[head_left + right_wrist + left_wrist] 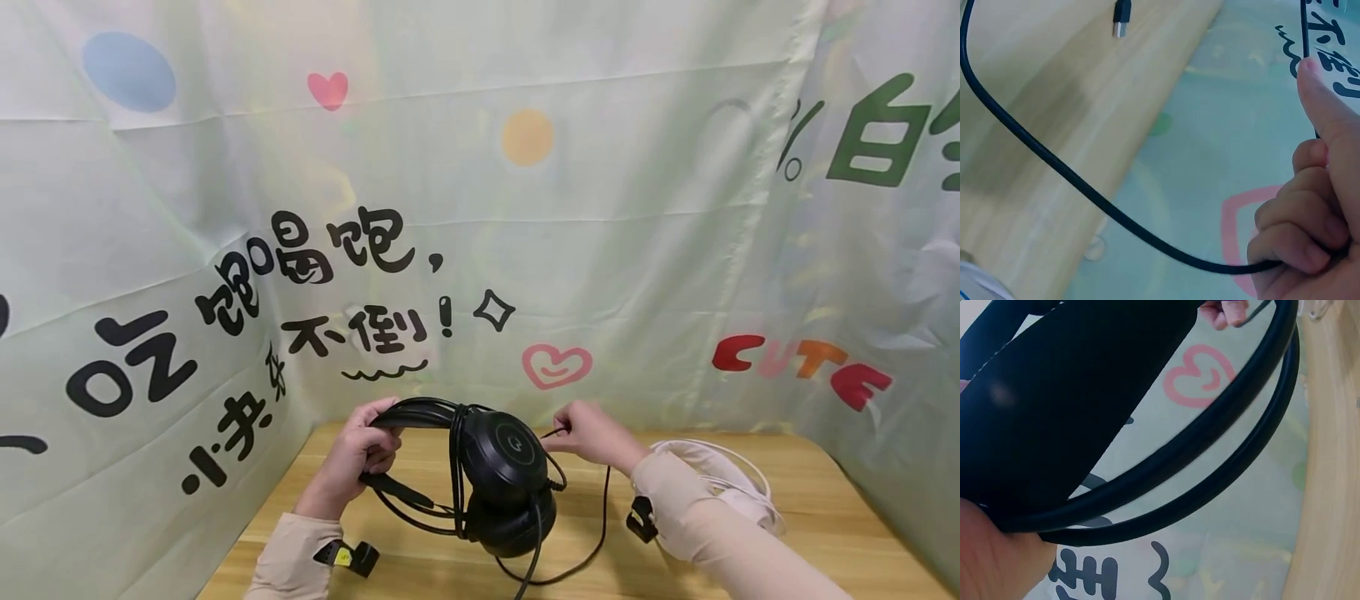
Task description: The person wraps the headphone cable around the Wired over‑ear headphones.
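Note:
A pair of black over-ear headphones (504, 450) is held up above the table, ear cups to the right. My left hand (356, 454) grips the headband on its left side; the left wrist view shows the padded band (1085, 394) and its thin outer bars close up. Black cable is wound around the headphones in several turns. To the right of the ear cups, my right hand (592, 433) holds a length of the black cable (1085, 187), fingers curled round it and thumb along it. In the right wrist view a USB plug (1122, 19) shows at the top.
A white object with white cable loops (731, 475) lies on the wooden table (817, 500) at the right, partly behind my right forearm. A printed cloth curtain (637, 292) stands behind the table and along its sides. Loose black cable hangs below the headphones.

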Demonstrator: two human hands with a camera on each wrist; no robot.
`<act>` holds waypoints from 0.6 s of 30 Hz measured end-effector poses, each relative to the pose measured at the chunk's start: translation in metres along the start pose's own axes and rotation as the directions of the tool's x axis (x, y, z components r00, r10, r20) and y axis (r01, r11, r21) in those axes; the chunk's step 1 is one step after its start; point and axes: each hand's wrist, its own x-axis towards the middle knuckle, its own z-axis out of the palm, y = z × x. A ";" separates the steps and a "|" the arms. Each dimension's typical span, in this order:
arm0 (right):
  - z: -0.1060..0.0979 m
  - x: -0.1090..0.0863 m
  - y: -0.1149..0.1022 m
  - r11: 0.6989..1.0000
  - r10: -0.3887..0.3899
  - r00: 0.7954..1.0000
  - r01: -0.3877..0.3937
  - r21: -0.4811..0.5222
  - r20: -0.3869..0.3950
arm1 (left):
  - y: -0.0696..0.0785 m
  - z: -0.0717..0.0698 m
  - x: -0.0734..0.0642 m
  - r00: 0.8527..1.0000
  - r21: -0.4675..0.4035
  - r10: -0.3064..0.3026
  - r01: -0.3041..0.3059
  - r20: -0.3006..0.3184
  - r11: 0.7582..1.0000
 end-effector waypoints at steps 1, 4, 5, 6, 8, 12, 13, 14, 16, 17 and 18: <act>-0.003 0.001 -0.001 1.000 -0.013 1.000 0.013 -0.005 0.005 | 0.001 0.000 0.000 1.000 0.020 -0.001 0.001 0.001 1.000; -0.012 0.004 -0.004 0.999 -0.040 0.999 0.041 -0.021 0.014 | 0.002 -0.002 0.001 1.000 0.076 -0.002 0.002 0.005 0.997; -0.015 0.005 -0.005 0.999 -0.048 0.999 0.049 -0.024 0.013 | 0.002 -0.003 0.002 1.000 0.099 0.001 -0.002 0.009 0.995; -0.018 0.006 -0.005 0.999 -0.046 0.999 0.047 -0.028 0.008 | 0.003 -0.003 0.002 1.000 0.119 0.003 -0.005 0.013 0.993; -0.026 0.007 -0.005 0.998 -0.052 0.999 0.052 -0.041 -0.014 | 0.004 -0.004 0.002 1.000 0.158 0.007 -0.011 0.026 0.987; -0.039 0.010 -0.004 0.996 -0.049 0.997 0.046 -0.072 -0.051 | 0.008 -0.004 0.003 0.998 0.250 -0.001 -0.013 0.056 0.968; -0.041 0.010 -0.004 0.996 -0.051 0.997 0.047 -0.076 -0.054 | 0.010 -0.004 0.003 0.998 0.273 -0.008 -0.008 0.057 0.962; -0.043 0.011 -0.004 0.996 -0.049 0.997 0.045 -0.081 -0.054 | 0.011 -0.003 0.003 0.998 0.297 -0.015 -0.002 0.056 0.955; -0.047 0.013 -0.006 0.995 -0.048 0.998 0.043 -0.093 -0.049 | 0.014 -0.001 0.005 0.998 0.358 -0.028 0.008 0.050 0.934; -0.049 0.014 -0.008 0.994 -0.053 0.997 0.048 -0.098 -0.047 | 0.015 0.000 0.006 0.999 0.397 -0.029 0.009 0.044 0.918; -0.051 0.015 -0.010 0.994 -0.054 0.998 0.049 -0.103 -0.044 | 0.017 0.001 0.007 0.999 0.436 -0.026 0.006 0.040 0.900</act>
